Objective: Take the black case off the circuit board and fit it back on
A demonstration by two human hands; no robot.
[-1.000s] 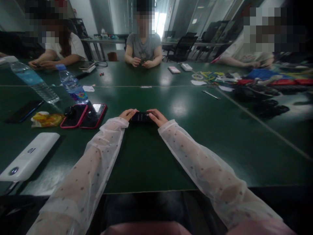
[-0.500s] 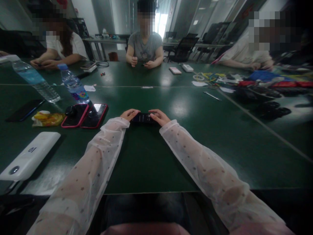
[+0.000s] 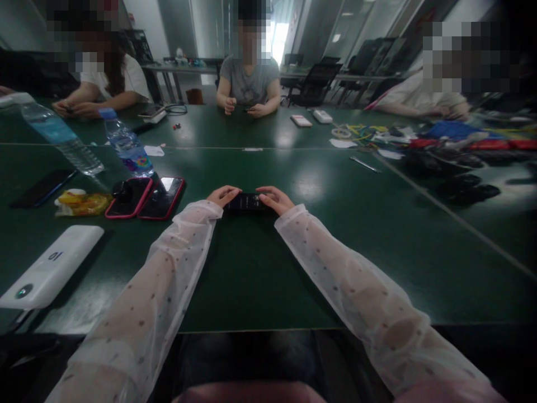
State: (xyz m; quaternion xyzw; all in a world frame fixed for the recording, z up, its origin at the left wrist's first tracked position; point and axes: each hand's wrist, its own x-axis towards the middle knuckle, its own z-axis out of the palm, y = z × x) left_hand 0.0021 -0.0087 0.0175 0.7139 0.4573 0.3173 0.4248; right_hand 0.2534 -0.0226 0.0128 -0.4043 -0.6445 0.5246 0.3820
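Between my two hands is a black smartphone [image 3: 246,202], held sideways just over the green table [image 3: 251,268]. Its dark screen shows small light marks too fine to read. My left hand [image 3: 224,196] grips the left end, thumb along the near side of the screen. At the right end my right hand [image 3: 276,199] grips it too, with the thumb over the screen's edge. The fingers under the phone are hidden. Sheer white dotted sleeves cover both forearms.
To the left lie two red-cased phones [image 3: 161,198], a yellow snack packet [image 3: 81,204], a white power bank [image 3: 54,266] and a dark phone [image 3: 44,187]. Two water bottles [image 3: 126,143] stand behind. Tangled cables [image 3: 361,133] and a wrench [image 3: 364,164] lie right. Three people sit opposite.
Both hands keep hold of the phone in nearly the same place. Only a very slight shift of my right hand shows.
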